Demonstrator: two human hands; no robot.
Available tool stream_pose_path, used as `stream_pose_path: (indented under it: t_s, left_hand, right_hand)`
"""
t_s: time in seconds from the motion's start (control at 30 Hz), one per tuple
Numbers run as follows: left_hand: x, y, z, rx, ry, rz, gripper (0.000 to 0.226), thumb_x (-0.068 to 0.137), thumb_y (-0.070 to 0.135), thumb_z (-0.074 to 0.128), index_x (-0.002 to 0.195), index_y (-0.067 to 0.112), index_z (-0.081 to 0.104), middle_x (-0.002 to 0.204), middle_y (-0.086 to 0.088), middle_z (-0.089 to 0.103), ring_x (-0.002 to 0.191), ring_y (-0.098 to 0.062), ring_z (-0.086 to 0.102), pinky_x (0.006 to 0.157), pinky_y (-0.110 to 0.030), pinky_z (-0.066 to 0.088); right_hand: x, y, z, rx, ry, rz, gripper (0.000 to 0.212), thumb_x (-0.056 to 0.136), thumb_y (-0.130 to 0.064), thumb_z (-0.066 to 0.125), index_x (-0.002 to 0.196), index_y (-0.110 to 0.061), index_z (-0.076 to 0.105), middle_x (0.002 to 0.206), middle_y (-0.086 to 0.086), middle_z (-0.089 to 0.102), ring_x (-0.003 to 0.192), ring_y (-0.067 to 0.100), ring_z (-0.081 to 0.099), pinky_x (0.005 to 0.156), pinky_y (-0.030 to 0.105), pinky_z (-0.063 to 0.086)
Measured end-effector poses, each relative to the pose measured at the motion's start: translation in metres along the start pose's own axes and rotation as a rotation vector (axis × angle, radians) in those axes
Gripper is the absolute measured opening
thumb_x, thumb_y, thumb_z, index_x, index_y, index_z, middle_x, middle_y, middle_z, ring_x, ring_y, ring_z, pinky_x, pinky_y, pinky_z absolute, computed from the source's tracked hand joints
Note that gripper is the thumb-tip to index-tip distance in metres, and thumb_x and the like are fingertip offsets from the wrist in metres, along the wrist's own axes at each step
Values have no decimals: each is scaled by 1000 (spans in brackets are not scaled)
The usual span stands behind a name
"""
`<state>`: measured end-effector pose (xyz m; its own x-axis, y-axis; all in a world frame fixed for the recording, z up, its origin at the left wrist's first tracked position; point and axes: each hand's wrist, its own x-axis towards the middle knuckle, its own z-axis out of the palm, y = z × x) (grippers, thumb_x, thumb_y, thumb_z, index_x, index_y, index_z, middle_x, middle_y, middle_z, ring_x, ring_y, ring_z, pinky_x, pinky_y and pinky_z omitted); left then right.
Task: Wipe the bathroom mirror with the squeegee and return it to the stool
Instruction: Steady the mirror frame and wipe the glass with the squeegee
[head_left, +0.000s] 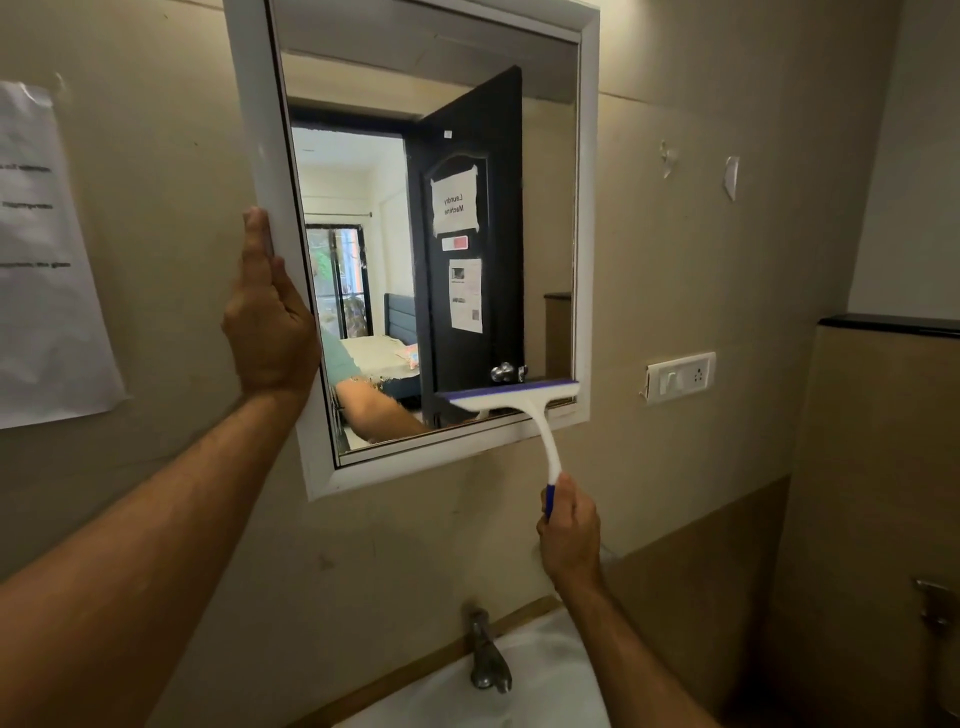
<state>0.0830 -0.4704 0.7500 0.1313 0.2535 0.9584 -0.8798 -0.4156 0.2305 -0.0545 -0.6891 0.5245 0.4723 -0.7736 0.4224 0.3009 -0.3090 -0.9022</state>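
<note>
The squeegee (524, 410) is held against the lower right part of the mirror (441, 234), with its blue rubber blade lying almost level on the glass, close above the bottom edge of the white frame (589, 208). The right end of the blade is touching or nearly touching the inner right side of the frame. The white handle is seen running down and to the right, across the bottom rail of the frame, and its blue end is enclosed by the right hand (569, 535). The fingers of this hand are curled closed around the handle, and the thumb is laid along it.

The left hand (270, 317) is placed on the left side of the frame. Its fingers are kept straight and together, pointing up, flat against the outer edge of the frame; nothing is grasped by them, the frame is only pressed.

In the glass an open dark door with papers taped on it is reflected, and also a part of a forearm. Below the mirror a metal tap (488, 654) and a white basin (545, 691) are seen. A switch plate (680, 376) is fixed on the wall to the right of the mirror, and a paper sheet (47, 260) is hung on the wall to the left.
</note>
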Motion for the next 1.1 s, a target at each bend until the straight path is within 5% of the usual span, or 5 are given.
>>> stream_pose_path:
  t_s: [0.17, 0.4, 0.53, 0.73, 1.1]
  left_hand:
    - [0, -2, 0, 2, -4, -4, 42, 104, 17, 34, 145, 8, 37, 145, -7, 44, 128, -14, 44, 102, 0, 24]
    - [-1, 2, -4, 9, -16, -21, 42, 103, 14, 36, 145, 7, 37, 143, -8, 46, 120, -13, 49, 95, 2, 26]
    - [-1, 4, -4, 24, -15, -31, 42, 103, 12, 38, 144, 7, 37, 141, -9, 49, 106, -21, 56, 86, -10, 36]
    - [-2, 6, -5, 2, -22, -52, 41, 102, 10, 39, 143, 4, 39, 139, -12, 50, 104, -3, 49, 84, 10, 24]
    - [-3, 5, -7, -45, -51, -71, 41, 102, 8, 40, 142, 0, 38, 138, -7, 48, 107, 21, 31, 88, 10, 22]
  right_hand:
    - [2, -24, -2, -2, -10, -39, 49, 88, -59, 34, 73, -16, 51, 62, 7, 44, 57, 22, 43, 55, 35, 38]
    - [1, -106, 47, 78, -135, -123, 31, 102, -39, 36, 80, -27, 53, 72, 2, 51, 67, 14, 51, 61, 33, 45]
    - [-28, -60, 60, 155, -131, -87, 42, 87, -61, 39, 73, -24, 52, 60, -3, 46, 56, 16, 44, 56, 37, 40]
    - [-37, -67, 77, 216, -139, -65, 49, 82, -68, 37, 75, -22, 53, 63, 1, 48, 58, 21, 45, 57, 38, 39]
    - [-29, -106, 95, 181, -176, -109, 44, 88, -65, 34, 74, -28, 52, 64, 1, 45, 61, 21, 46, 58, 37, 39]
